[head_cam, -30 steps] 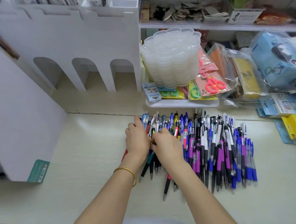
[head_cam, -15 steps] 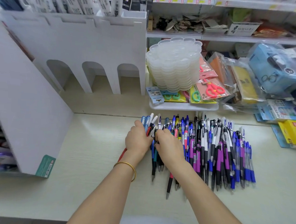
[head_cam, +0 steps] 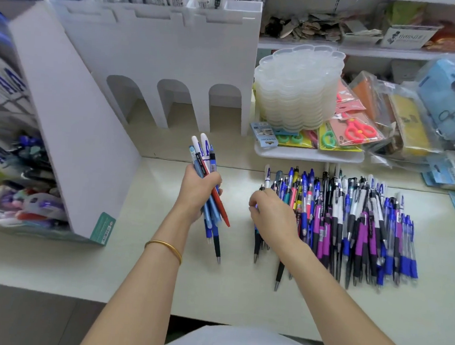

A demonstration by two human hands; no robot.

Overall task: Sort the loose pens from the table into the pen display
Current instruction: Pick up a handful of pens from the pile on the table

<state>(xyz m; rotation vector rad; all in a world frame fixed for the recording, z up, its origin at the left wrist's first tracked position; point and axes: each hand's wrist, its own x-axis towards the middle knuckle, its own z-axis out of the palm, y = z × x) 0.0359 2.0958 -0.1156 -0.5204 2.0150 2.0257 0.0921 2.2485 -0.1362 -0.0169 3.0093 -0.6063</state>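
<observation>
Many loose plastic pens (head_cam: 351, 222) in blue, purple, black and white lie side by side towards the table's (head_cam: 55, 263) right edge, tips towards its near edge. A blue, white and red bundle of pens (head_cam: 204, 157) sits tilted in the left hand (head_cam: 197, 191). The white cardboard pen display (head_cam: 72, 125) stands at the left edge.

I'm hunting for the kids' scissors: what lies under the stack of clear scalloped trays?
Carded green-handled scissors poke out from under the clear stack, all resting on a white tray. Whatever lies further beneath the stack is covered.
</observation>
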